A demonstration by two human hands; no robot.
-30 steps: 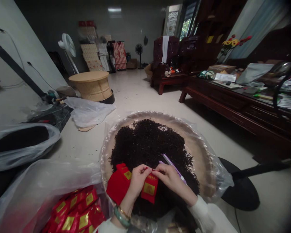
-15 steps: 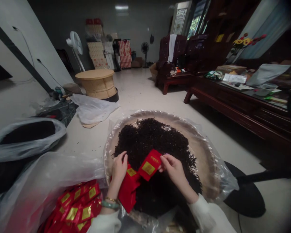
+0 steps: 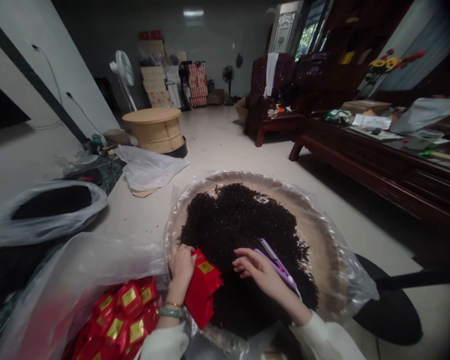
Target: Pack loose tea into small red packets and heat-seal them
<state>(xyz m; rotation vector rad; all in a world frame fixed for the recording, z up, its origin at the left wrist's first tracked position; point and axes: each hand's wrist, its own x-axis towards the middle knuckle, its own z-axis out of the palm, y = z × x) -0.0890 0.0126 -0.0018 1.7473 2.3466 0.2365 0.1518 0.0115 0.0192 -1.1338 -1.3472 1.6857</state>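
Observation:
A round plastic-lined tray (image 3: 322, 240) in front of me carries a heap of dark loose tea leaves (image 3: 240, 225). My left hand (image 3: 180, 266) is closed on a stack of red packets with gold labels (image 3: 202, 290) at the tray's near left edge. My right hand (image 3: 258, 270) hovers over the leaves with its fingers apart, nothing pinched between them. A purple tool (image 3: 277, 262) lies along the back of that hand; how it is held is hidden.
A clear bag of filled red packets (image 3: 116, 320) sits at my lower left. Another plastic-lined container of dark leaves (image 3: 48, 205) is further left. A round wooden drum (image 3: 155, 127), a white fan (image 3: 124, 70), a long dark wooden table (image 3: 382, 155) and a black stool (image 3: 390, 310) surround me.
My right hand let go of the single red packet it held up and now spreads over the leaves. The purple tool shows again. My left hand keeps the packet stack.

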